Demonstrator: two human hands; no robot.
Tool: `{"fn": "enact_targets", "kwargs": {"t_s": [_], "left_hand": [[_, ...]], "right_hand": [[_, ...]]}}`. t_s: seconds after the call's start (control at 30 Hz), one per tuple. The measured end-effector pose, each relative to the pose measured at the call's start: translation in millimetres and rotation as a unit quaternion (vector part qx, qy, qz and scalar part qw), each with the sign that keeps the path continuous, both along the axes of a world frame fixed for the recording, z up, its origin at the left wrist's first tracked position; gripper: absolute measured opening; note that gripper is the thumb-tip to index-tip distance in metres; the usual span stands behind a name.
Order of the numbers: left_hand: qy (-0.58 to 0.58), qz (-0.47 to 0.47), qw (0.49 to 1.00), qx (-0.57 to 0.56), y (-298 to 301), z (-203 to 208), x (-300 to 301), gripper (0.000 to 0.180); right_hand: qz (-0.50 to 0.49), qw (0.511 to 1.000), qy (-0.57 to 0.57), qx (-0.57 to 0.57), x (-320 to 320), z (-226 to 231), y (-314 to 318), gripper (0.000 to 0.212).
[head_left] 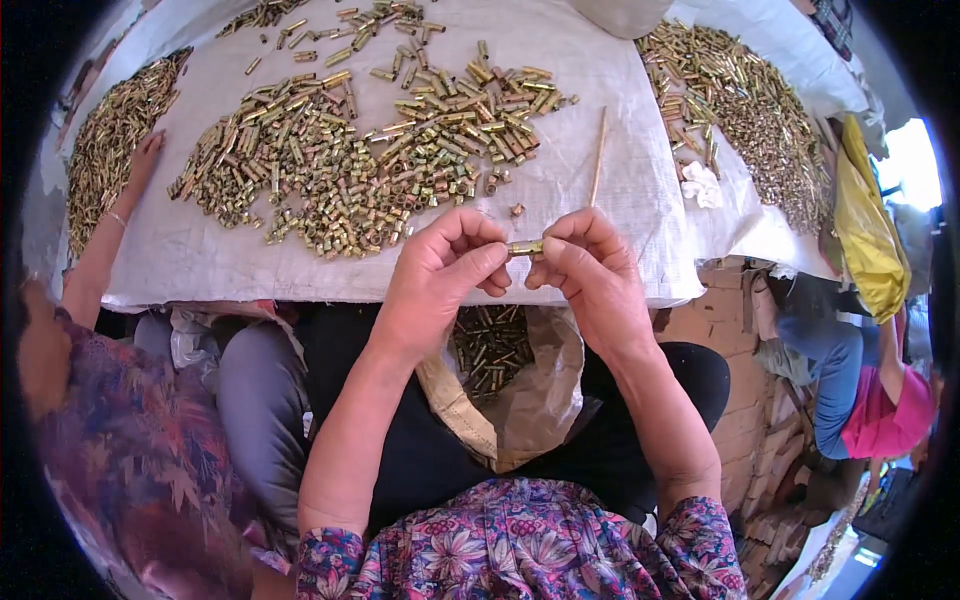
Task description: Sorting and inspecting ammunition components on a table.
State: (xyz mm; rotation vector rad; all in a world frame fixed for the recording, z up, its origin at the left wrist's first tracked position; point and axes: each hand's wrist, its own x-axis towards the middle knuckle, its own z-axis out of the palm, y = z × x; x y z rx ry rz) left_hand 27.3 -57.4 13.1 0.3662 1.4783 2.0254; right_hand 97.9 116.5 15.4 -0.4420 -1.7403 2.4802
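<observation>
Left hand [440, 268]: fingers [472, 222] closed; left end of metal tube [525, 248] pinched.
Right hand [600, 275]: right end pinched likewise.
Tube axis: left-to-right, between both hands, equally near; seen against tabletop [640, 235] front.
Tube pile [320, 165]: spread beyond.

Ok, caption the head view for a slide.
Left hand and right hand hold one metal tube, a pile beyond, an open bag below.

The left grip [434, 270] and right grip [600, 275] hold a gold-coloured tube [524, 247] near heaped metal pieces [330, 170].
</observation>
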Motion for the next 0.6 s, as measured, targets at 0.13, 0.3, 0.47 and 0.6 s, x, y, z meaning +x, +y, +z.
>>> {"fn": "enact_targets", "kwargs": {"t_s": [0.13,0.3,0.47,0.6], "left_hand": [[0.001,-0.013,1.0,0.023,-4.9,-2.8,-1.3,0.011],[0.004,-0.02,0.999,0.033,-4.4,-2.5,-1.3,0.011],[0.006,-0.01,0.999,0.041,-3.8,-5.7,-2.2,0.011],[0.001,-0.016,0.999,0.042,-1.0,-1.0,0.0,0.011]], "right_hand": [[0.068,0.997,-0.032,0.033,3.2,-1.1,7.0,0.011],[0.136,0.944,0.002,0.301,12.1,21.5,-5.9,0.023],[0.079,0.995,-0.024,0.049,11.8,1.4,6.0,0.014],[0.01,0.999,-0.018,-0.049,5.7,-4.6,2.8,0.007]]}}
